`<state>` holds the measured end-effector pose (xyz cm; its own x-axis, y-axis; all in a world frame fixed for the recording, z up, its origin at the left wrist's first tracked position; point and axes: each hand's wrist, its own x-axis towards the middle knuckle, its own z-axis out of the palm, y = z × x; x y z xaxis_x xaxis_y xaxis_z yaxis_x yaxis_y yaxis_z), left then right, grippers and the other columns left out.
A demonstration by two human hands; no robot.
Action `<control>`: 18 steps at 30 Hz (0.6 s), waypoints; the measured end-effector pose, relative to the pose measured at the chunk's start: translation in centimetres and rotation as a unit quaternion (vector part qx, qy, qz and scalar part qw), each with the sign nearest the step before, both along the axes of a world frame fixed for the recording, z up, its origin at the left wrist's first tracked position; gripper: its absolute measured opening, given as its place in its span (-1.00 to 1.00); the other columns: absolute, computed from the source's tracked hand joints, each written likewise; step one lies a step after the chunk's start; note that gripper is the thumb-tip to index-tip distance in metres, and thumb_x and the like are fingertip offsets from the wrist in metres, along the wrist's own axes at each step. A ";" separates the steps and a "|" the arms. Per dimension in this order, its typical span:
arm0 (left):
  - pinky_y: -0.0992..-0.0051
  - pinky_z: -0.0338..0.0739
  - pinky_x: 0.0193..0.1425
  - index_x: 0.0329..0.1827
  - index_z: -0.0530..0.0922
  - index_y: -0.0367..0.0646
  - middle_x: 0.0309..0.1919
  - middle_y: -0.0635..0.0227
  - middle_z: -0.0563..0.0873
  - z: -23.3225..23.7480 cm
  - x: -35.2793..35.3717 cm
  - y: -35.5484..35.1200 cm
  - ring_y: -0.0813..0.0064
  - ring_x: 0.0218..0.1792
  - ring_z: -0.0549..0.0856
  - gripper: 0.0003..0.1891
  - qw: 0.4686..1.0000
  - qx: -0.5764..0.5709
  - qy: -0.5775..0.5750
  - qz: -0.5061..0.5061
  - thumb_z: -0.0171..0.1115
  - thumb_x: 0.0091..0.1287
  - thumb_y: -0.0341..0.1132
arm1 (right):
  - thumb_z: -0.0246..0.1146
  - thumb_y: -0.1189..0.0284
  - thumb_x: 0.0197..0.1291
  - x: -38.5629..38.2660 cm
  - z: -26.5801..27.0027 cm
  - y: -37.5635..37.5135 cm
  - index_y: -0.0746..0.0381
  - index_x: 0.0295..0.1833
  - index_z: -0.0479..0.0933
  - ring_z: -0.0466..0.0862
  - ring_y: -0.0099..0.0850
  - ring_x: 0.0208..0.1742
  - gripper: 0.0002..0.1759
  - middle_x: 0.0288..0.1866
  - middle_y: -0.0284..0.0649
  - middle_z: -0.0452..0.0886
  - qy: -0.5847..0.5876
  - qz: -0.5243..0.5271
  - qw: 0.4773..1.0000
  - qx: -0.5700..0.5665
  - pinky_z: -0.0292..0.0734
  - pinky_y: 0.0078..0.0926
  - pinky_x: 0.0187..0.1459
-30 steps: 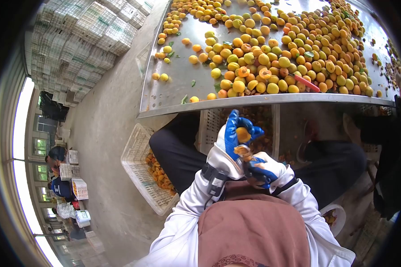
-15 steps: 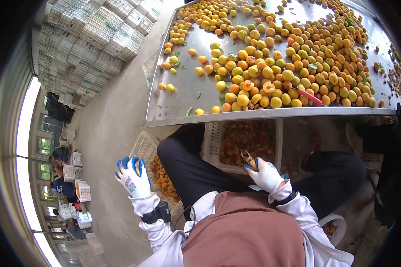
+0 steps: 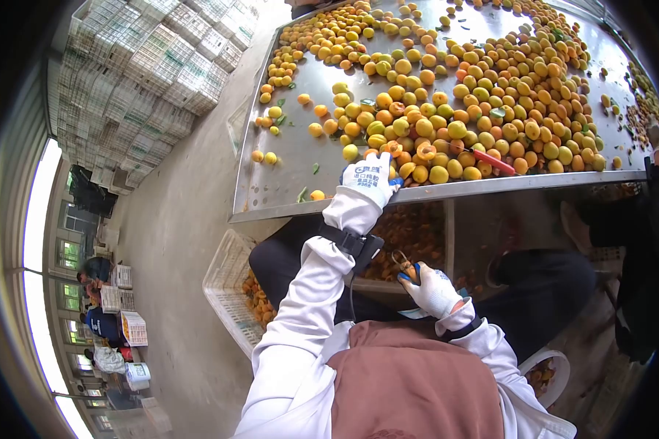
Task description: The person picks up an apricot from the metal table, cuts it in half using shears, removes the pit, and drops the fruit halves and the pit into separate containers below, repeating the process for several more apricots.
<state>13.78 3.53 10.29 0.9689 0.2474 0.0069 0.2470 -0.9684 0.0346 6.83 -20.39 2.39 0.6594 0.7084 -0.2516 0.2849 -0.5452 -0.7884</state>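
Observation:
My left hand (image 3: pixel 371 178), in a white and blue glove, reaches up to the near edge of the steel table (image 3: pixel 285 172). It rests palm down on the apricots (image 3: pixel 447 110) heaped there; its fingers curl over the fruit and hide what they touch. My right hand (image 3: pixel 433 290) stays low over my lap, shut on a small cutting tool (image 3: pixel 404 265) whose tip points up. Just beyond it, a white crate (image 3: pixel 359 285) under the table holds cut apricots.
A red-handled tool (image 3: pixel 490 162) lies among the fruit at the table's front. A second white crate (image 3: pixel 227 293) with apricots stands on the floor to my left, a white bowl (image 3: pixel 558 364) to my right. Stacked crates (image 3: pixel 139 73) fill the far left; people (image 3: pixel 95 293) sit by the windows.
My left hand has swung from down beside the floor crate up to the table's edge onto the fruit. My right hand has kept its place with the tool.

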 end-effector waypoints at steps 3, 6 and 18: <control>0.23 0.60 0.19 0.37 0.51 -0.10 0.25 0.11 0.66 -0.5 -0.2 0.3 0.15 0.12 0.72 -0.44 0.999 -0.026 -0.002 0.026 0.29 0.42 0.01 | 0.36 0.16 0.34 0.3 0.1 -0.4 0.36 -0.05 0.56 0.73 0.13 -0.24 -0.58 -0.29 0.14 0.72 0.014 -0.019 1.000 0.010 0.61 -0.05 -0.21; 0.41 0.66 0.02 0.23 0.59 -0.23 -0.05 0.20 0.75 0.7 -3.1 1.0 0.35 -0.15 0.77 -0.63 0.738 -0.640 -0.198 0.082 0.32 0.44 -0.27 | 0.36 0.21 0.34 0.5 0.9 -0.4 0.34 -0.05 0.57 0.72 0.10 -0.26 -0.63 -0.32 0.10 0.71 0.063 -0.062 0.994 0.069 0.59 -0.08 -0.23; 0.39 0.66 -0.17 0.10 0.63 -0.20 -0.26 0.28 0.71 -4.4 -10.8 -5.3 0.42 -0.28 0.69 -0.48 0.416 -0.863 -0.183 0.220 -0.02 0.60 0.11 | 0.36 0.41 0.33 -0.2 4.0 0.9 0.35 0.05 0.56 0.73 0.04 -0.24 -0.71 -0.26 0.07 0.70 0.098 -0.041 0.979 0.176 0.59 -0.25 -0.19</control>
<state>3.01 -1.77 5.94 0.8389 0.3433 -0.4223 0.0596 0.7134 0.6982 6.59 -19.49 6.39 0.6811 0.7210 -0.1276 0.0772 -0.2439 -0.9667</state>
